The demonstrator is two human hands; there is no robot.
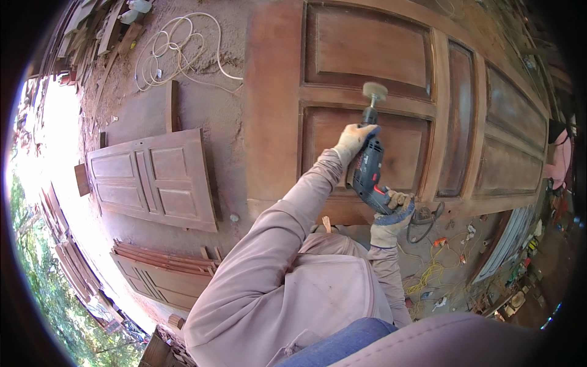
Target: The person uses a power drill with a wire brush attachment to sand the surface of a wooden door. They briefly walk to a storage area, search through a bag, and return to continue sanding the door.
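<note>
Left hand (pixel 353 140) and right hand (pixel 389 227) clamping the drill (pixel 369 173), I'm apparently buffing the door (pixel 275 116) at one o'clock, likely needing steady pressure next.

**Joinery workshop beside greenery**

We take this for a woodworking shop, with green trees (pixel 36 263) showing at one side. Before us lies a large panelled wooden door (pixel 367 46), with a power drill (pixel 369 171) bearing a round buffing head (pixel 375 92) over it. Around them we see another panelled door (pixel 177 164), stacked door panels (pixel 159 281), heaped planks (pixel 110 30), a loosely coiled pale cable (pixel 220 52) and a dusty floor (pixel 214 122).
</note>
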